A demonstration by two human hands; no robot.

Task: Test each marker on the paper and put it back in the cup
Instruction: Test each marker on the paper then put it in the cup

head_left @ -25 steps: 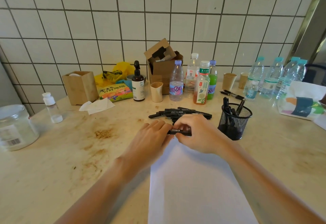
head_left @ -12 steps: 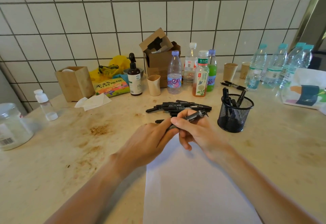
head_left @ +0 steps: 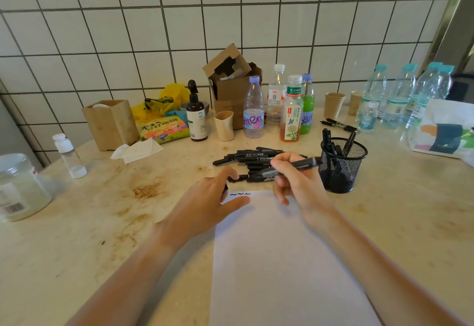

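A white sheet of paper (head_left: 282, 261) lies on the table in front of me, with a short black squiggle (head_left: 239, 194) at its top edge. My right hand (head_left: 297, 184) grips a black marker (head_left: 304, 163) just above the paper's top right, its tip pointing down to the left. My left hand (head_left: 205, 205) rests at the paper's top left corner, thumb on the sheet, and pinches a small black cap (head_left: 225, 187). A pile of black markers (head_left: 254, 157) lies just behind my hands. The black mesh cup (head_left: 342, 169), right of my right hand, holds several markers.
Bottles (head_left: 291, 112), a cardboard box (head_left: 230, 87), paper cups (head_left: 333, 105) and a wooden box (head_left: 110, 123) line the tiled wall. Water bottles (head_left: 395, 94) and a printed bag (head_left: 441, 130) sit at the far right. A plastic jar (head_left: 20, 187) stands at the left.
My hands held one marker together over the paper's top; now they have drawn apart. The right hand keeps the marker, the left holds the cap.
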